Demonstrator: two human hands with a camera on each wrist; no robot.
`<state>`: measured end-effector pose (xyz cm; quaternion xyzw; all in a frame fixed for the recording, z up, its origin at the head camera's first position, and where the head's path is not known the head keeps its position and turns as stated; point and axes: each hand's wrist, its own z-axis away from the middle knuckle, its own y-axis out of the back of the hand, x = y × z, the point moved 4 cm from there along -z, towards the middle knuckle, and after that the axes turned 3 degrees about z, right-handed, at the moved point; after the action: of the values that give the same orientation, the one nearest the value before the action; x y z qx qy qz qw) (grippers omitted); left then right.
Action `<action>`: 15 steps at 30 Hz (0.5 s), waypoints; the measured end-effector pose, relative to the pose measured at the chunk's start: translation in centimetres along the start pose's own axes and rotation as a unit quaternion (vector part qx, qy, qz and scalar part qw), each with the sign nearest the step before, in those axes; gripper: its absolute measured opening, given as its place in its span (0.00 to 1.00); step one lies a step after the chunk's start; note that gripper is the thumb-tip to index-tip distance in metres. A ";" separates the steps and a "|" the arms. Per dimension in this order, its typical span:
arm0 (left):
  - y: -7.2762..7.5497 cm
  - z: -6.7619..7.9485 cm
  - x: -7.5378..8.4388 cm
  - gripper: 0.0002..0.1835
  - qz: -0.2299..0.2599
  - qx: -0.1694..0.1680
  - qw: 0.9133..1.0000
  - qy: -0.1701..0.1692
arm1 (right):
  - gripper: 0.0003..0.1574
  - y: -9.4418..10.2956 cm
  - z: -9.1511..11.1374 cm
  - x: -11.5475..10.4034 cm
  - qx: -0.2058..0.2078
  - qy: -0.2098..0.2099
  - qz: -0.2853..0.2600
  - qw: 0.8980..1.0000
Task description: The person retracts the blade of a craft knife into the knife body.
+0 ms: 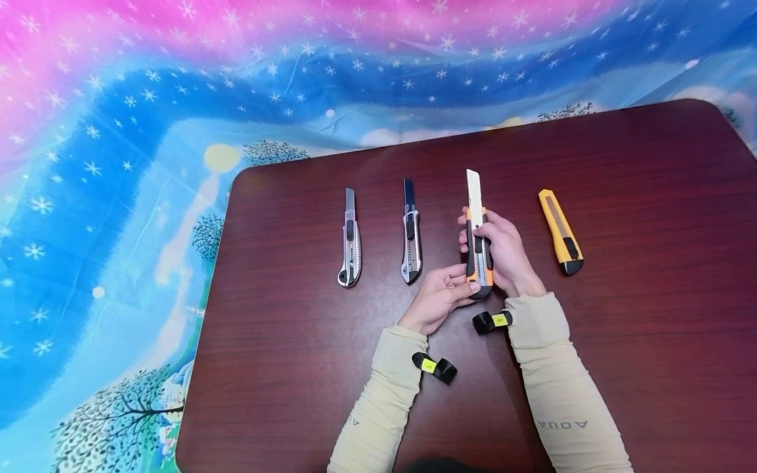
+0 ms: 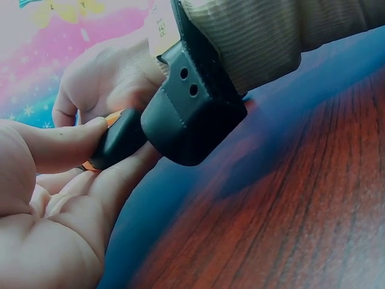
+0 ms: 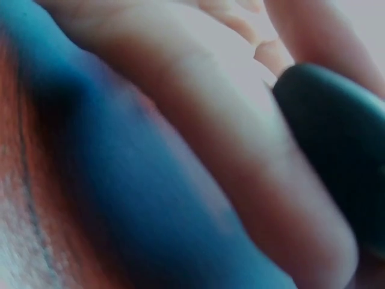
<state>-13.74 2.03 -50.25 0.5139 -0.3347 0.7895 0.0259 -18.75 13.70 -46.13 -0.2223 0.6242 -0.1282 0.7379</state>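
An orange and black utility knife [image 1: 480, 253] is held above the table, its wide blade [image 1: 473, 187] extended and pointing away from me. My right hand [image 1: 506, 253] grips the handle from the right, fingers behind it and thumb near the slider. Down at the black butt end, my left hand [image 1: 436, 299] pinches the knife between thumb and fingers. The left wrist view shows that black end [image 2: 120, 139] between the left thumb and fingers. Blurred left-hand fingers [image 3: 228, 138] and a dark handle end [image 3: 331, 144] fill much of the right wrist view.
Two silver and black utility knives lie left of my hands, one farther left [image 1: 350, 246] and one nearer [image 1: 411, 240], blades out. A yellow utility knife [image 1: 560, 233] lies to the right. All rest on the dark red wooden table [image 1: 284, 368]. A patterned cloth [image 1: 195, 85] hangs behind.
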 end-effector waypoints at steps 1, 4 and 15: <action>0.0 0.0 0.0 0.24 0.000 0.000 1.000 0.000 | 0.25 0.0 0.0 0.0 -0.001 0.001 -0.001 1.000; 0.1 -0.1 0.0 0.24 0.001 0.000 1.000 -0.003 | 0.25 -0.1 0.0 0.0 -0.005 0.006 0.000 1.000; 0.1 0.0 0.0 0.24 0.002 0.003 1.000 -0.001 | 0.26 -0.2 0.0 -0.1 -0.010 0.013 -0.004 1.000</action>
<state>-13.81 1.99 -50.27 0.5139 -0.3335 0.7901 0.0226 -18.75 13.59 -45.99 -0.2302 0.6340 -0.1275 0.7272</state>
